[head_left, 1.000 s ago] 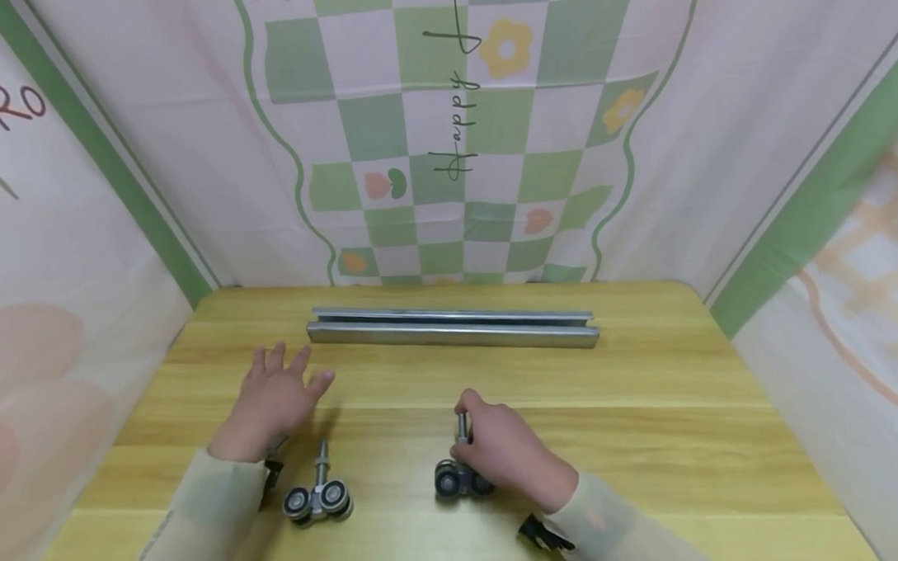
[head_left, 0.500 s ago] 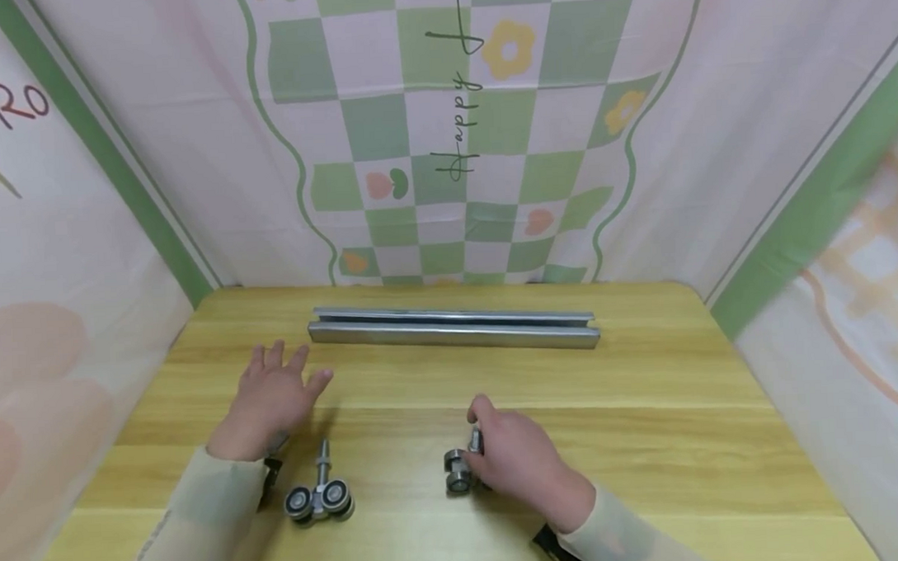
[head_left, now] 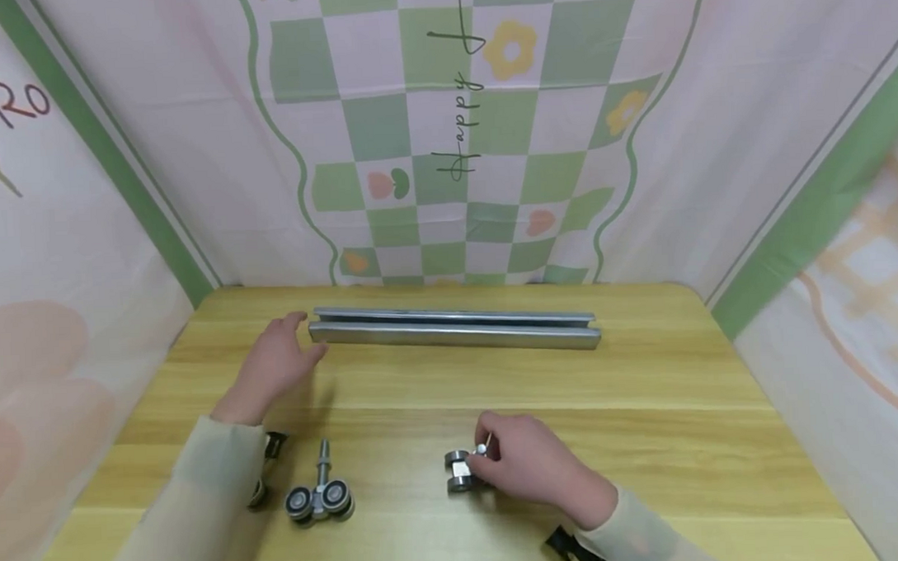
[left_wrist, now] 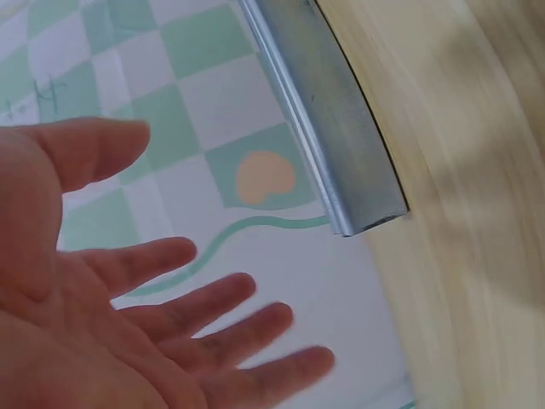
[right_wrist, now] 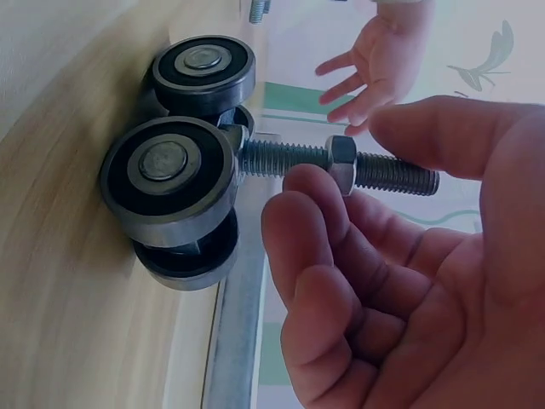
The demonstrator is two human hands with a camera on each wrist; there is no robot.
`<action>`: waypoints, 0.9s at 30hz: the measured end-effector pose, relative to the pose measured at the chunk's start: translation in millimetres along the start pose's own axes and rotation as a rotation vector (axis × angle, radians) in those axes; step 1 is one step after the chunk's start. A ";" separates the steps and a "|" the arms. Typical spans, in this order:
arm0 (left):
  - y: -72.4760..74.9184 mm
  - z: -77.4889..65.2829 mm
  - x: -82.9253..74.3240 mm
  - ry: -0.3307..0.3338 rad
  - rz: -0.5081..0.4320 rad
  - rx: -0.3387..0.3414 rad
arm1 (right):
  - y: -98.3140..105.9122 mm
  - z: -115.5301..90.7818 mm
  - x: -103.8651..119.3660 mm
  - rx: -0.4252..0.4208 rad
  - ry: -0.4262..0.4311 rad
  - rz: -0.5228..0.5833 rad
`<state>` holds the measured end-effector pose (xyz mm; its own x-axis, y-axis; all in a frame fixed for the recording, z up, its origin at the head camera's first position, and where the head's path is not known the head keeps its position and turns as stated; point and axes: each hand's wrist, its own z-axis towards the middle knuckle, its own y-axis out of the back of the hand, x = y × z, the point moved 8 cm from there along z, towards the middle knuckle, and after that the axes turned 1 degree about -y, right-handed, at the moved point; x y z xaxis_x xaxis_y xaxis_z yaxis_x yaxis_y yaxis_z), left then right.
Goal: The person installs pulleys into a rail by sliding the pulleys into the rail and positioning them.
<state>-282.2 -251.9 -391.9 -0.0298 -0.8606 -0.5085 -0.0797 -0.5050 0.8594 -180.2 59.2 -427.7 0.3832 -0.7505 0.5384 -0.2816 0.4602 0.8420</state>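
My right hand pinches a four-wheeled track roller by its threaded bolt. The thumb lies along the bolt's tip and curled fingers sit under its nut. The roller's wheels are low over the table, turned to the left in the head view. My left hand is held beside the left end of a metal channel rail, fingers spread and nothing in them. A second track roller stands on its wheels at front left, bolt pointing away from me.
The wood-grain table carries everything. Behind it hangs a printed cloth, with more cloth at both sides. The rail lies across the back part of the table, its slot facing up.
My left hand has moved forward to the rail's left end. My right hand has turned the roller it holds sideways and shifted slightly right. The second roller and the rail stay put.
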 end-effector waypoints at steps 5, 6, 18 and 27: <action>9.1 22.8 13.0 0.056 -0.138 -0.006 | 0.0 0.1 -0.1 -0.002 0.012 0.019; 11.0 27.4 15.4 0.070 -0.164 -0.004 | 0.0 0.1 -0.2 -0.002 0.013 0.025; 4.5 75.0 48.7 0.190 -0.377 0.078 | -0.3 -1.2 -2.8 0.012 -0.006 0.091; -15.0 98.2 58.9 0.228 -0.368 0.134 | 0.0 -2.9 -1.3 0.007 0.008 0.097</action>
<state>-380.6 -288.5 -440.0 0.2436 -0.6253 -0.7414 -0.1727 -0.7802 0.6012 -178.2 61.6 -428.3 0.3609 -0.6985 0.6180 -0.3237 0.5277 0.7854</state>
